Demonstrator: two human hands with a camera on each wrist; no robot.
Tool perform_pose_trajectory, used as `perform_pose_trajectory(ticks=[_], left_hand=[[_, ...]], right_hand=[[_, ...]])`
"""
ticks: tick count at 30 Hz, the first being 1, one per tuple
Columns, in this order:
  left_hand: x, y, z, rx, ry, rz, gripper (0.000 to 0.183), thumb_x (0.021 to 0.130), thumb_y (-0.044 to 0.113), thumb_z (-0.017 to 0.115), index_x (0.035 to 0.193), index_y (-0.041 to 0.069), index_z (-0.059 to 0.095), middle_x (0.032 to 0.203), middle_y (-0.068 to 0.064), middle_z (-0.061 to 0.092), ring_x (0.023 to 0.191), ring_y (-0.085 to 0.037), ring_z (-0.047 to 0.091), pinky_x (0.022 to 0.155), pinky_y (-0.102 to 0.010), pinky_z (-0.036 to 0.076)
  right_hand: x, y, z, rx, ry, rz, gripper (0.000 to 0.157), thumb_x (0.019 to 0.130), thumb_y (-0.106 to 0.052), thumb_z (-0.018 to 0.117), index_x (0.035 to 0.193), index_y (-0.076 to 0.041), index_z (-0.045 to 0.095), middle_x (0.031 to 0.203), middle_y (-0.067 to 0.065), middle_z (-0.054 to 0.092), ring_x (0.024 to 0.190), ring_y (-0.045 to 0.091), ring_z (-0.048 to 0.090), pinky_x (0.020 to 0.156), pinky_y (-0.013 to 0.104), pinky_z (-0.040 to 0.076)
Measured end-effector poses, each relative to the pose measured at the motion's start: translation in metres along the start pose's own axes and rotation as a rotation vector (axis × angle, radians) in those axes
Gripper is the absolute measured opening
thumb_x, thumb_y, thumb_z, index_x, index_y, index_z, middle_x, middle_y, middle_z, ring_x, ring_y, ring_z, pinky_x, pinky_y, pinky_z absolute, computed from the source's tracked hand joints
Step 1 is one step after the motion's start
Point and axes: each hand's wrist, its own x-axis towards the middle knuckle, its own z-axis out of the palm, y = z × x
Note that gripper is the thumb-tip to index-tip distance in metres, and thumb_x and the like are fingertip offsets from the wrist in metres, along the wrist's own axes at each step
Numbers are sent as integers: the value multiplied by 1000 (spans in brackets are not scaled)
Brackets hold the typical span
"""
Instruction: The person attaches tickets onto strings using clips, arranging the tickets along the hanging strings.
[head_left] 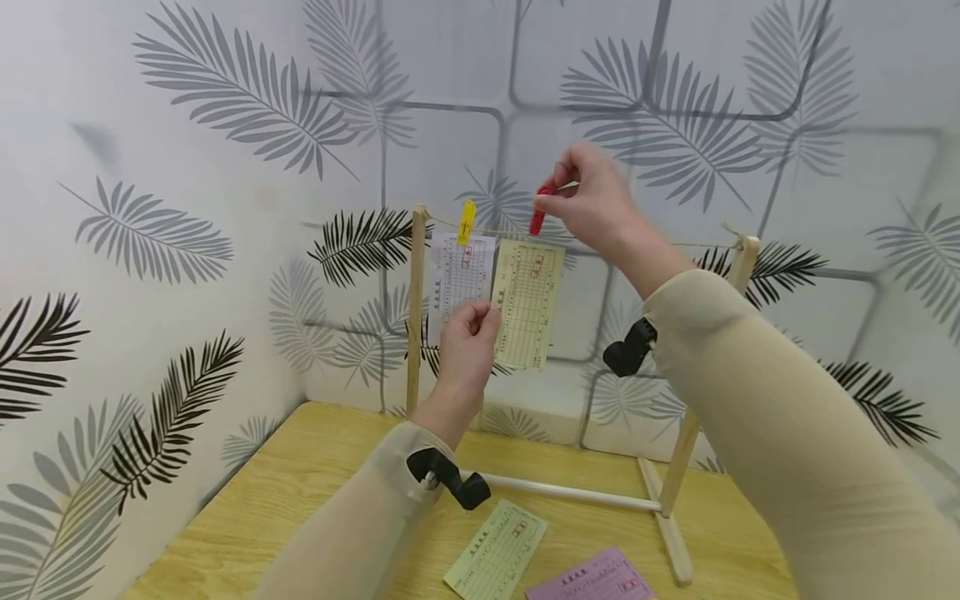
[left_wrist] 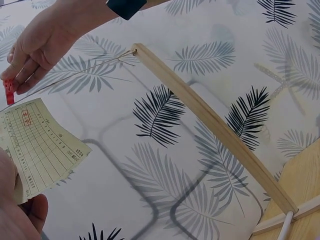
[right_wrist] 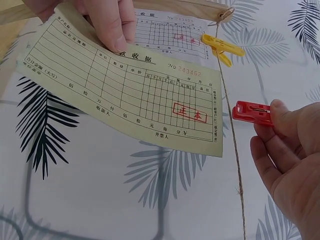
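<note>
My left hand (head_left: pixel 467 350) pinches a pale yellow-green receipt slip (head_left: pixel 528 308) by its left edge, holding it upright just below a twine line (right_wrist: pixel 235 145). Above it, my right hand (head_left: pixel 596 200) grips a red clothespin (right_wrist: pixel 252 113) between thumb and fingers. In the right wrist view the pin's free end is beside the twine, close to the slip's printed edge. A white receipt slip (head_left: pixel 450 271) hangs to the left, with a yellow clothespin (head_left: pixel 467 221) clipping it to the line. My left hand overlaps the white slip's lower part.
Wooden posts stand at the left (head_left: pixel 415 308) and right (head_left: pixel 680 462), the twine tied between their tops. A white rod (head_left: pixel 570 492) joins them low down. On the wooden table (head_left: pixel 247 500) lie another green slip (head_left: pixel 497 550) and a pink slip (head_left: pixel 592 579). A leaf-patterned wall rises behind.
</note>
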Motion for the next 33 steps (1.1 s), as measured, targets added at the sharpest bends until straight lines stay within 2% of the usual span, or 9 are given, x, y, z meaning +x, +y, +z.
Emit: perform_pose_trajectory(ticks=[9, 19, 26, 33], left_hand=[[3, -4, 1, -30, 8, 3, 15, 115, 14, 62, 116, 1, 70, 110, -4, 62, 105, -19, 54, 91, -34, 47], [4, -5, 3, -49, 16, -1, 15, 115, 13, 62, 116, 1, 69, 110, -5, 62, 104, -19, 55, 92, -34, 47], [6, -7, 4, -45, 42, 18, 14, 114, 12, 63, 115, 0, 70, 106, -3, 62, 100, -17, 55, 87, -31, 47], [7, -9, 5, -80, 37, -6, 14, 115, 13, 62, 117, 2, 69, 110, -4, 62, 103, -18, 55, 91, -33, 47]], right_hand=[[4, 1, 4, -26, -9, 25, 30, 105, -3, 74, 105, -6, 44, 121, 13, 70, 118, 27, 74, 94, 34, 56], [5, 2, 7, -66, -43, 51, 30, 106, -6, 74, 107, -5, 44, 122, 11, 70, 121, 26, 73, 81, 33, 48], [5, 2, 9, -105, -72, 55, 31, 107, -7, 73, 106, -6, 43, 122, 12, 68, 123, 27, 72, 88, 37, 48], [5, 3, 11, -130, -87, 56, 30, 108, -9, 72, 106, -4, 43, 123, 13, 68, 123, 27, 72, 87, 39, 46]])
